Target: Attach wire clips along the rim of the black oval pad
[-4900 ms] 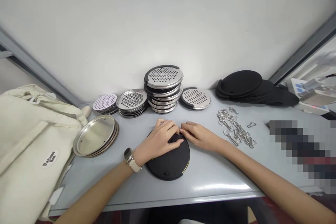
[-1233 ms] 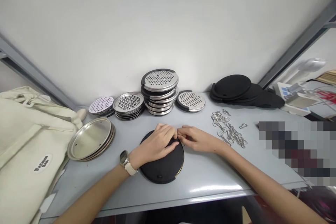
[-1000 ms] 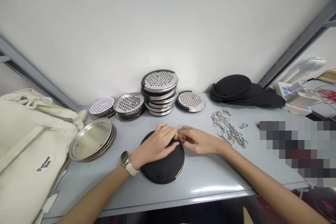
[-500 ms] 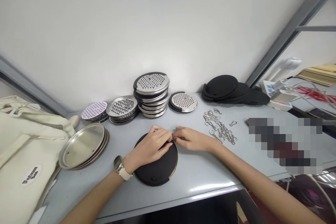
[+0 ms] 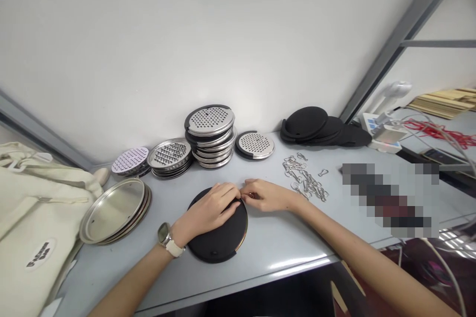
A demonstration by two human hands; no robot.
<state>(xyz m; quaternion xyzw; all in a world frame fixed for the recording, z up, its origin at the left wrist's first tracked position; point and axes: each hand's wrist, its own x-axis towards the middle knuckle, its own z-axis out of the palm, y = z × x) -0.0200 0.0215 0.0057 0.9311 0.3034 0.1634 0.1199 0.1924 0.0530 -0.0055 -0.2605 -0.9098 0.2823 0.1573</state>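
Note:
A round black disc (image 5: 219, 242), with a thin gold-coloured edge at its lower right, lies flat near the front of the grey table. Across its top rests my left hand (image 5: 217, 210), fingers bent over the upper right rim and gripping there. My right hand (image 5: 264, 195) is closed in a pinch at that same rim, its fingertips touching those of my left. Whatever sits between the right fingers is too small and hidden to name. Several silver snap clips (image 5: 307, 183) lie loose to the right of my right hand.
Along the wall stand a tall stack of round graters (image 5: 211, 121), a single grater (image 5: 256, 144), lower grater stacks (image 5: 171, 153) and black discs (image 5: 308, 124). Metal plates (image 5: 111, 210) and a cream bag (image 5: 33, 228) are at left. A power strip (image 5: 383, 133) lies at right.
The view has shifted slightly, so the table's contents appear a little further left. Both hands keep nearly the same grip at the disc's upper right rim.

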